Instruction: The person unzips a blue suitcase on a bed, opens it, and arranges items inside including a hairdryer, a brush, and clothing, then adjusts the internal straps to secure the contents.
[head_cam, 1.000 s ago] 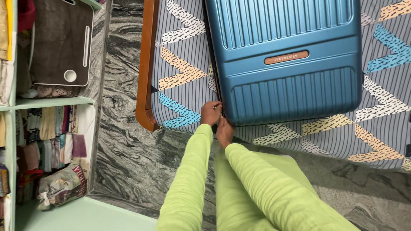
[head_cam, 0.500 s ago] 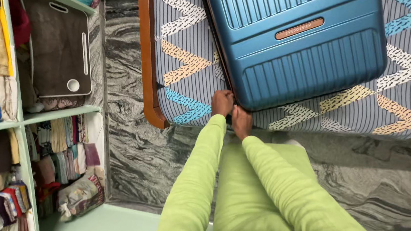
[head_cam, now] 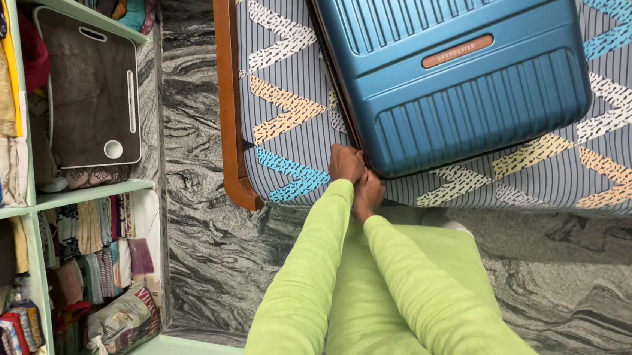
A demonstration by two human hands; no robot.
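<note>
Both hands, left hand and right hand, fingers curled tight on the blue suitcase corner at 7 o'clock, bed underneath.

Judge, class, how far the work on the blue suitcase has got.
Done: the blue suitcase lies flat on the patterned bed, its shell looking closed. In hand: the left hand and right hand meet at its near corner. Whether anything is left there cannot be told; the hands hide that corner.
</note>
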